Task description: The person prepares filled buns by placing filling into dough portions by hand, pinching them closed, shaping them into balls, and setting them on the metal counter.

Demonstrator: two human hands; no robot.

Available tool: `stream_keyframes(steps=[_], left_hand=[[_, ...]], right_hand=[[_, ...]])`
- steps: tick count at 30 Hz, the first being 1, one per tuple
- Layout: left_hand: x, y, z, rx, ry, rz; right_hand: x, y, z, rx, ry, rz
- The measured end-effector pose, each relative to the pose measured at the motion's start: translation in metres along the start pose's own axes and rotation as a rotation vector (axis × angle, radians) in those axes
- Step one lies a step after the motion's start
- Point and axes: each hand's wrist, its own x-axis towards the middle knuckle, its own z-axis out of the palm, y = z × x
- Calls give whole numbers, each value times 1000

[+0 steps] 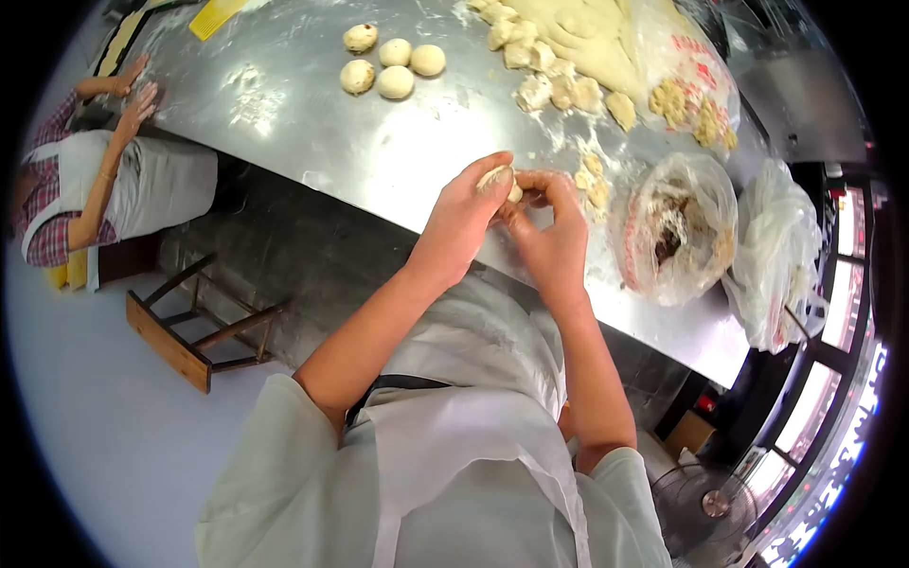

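Above the near edge of the steel table, my left hand (464, 213) is curled around a small piece of dough (496, 180). My right hand (551, 232) meets it from the other side, its fingers bent and pinching at the same dough. Part of the dough is hidden by my fingers. Several round dough balls (396, 81) sit farther off on the left, some with brownish patches. Beyond my right hand lie small dough scraps (593, 180). To the right is an open plastic bag (678, 227) with a dark filling and whitish powder inside.
Torn dough pieces (559, 92) lie by a large dough sheet (578, 33) at the back. A yellow scraper (216, 16) is at the far left. Another person (104, 180) works at the table's left. A wooden stool (194, 327) and a fan (712, 504) stand on the floor.
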Motion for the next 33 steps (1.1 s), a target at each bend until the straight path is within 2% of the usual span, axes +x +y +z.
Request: stream_keyframes(steps=[2, 6, 7, 8, 10, 13, 16, 17, 21, 24, 27, 33], left_hand=[[-5, -11, 3, 226, 24, -22], [-17, -32, 17, 535, 15, 132], [-21, -27, 27, 708, 35, 187], [-23, -28, 30, 693, 1, 179], [-24, -26, 35, 660, -52, 167], [-38, -18, 38, 652, 24, 190], [-39, -26, 17, 747, 14, 204], [-40, -27, 10, 697, -35, 168], [-48, -30, 4, 677, -68, 180], [-45, -37, 6, 611, -85, 184], [-43, -34, 9, 576, -90, 187], [-41, -37, 13, 573, -74, 152]], right_hand=[[-20, 0, -11, -23, 17, 63], [-45, 2, -30, -200, 22, -145], [-47, 12, -33, -215, -8, -216], [-49, 17, -36, -231, -41, -289], [-48, 17, -43, -125, 50, -183], [-51, 42, -49, -98, 254, -26], [-68, 68, -53, -641, 246, -233], [-74, 66, -55, -689, 175, -171], [-43, 62, -76, -432, 186, -22], [-1, 58, -63, -604, 382, -91], [12, 83, -31, -909, 327, -225], [18, 106, -25, -829, 282, -199]])
